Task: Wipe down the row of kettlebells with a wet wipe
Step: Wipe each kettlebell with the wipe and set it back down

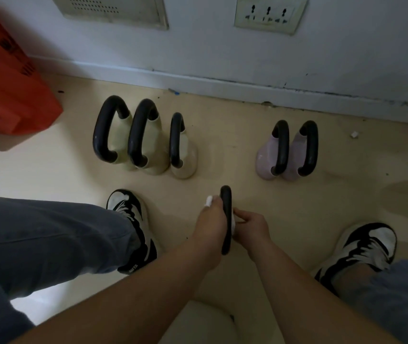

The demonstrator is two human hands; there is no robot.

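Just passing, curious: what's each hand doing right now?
Left hand: grips the kettlebell handle, wipe under its fingers.
Right hand: pinches the wipe against the handle.

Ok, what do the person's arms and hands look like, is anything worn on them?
The left hand and right hand are ungloved, with no ring, watch or bracelet showing. The left arm and right arm are bare to the frame edge, no sleeves.
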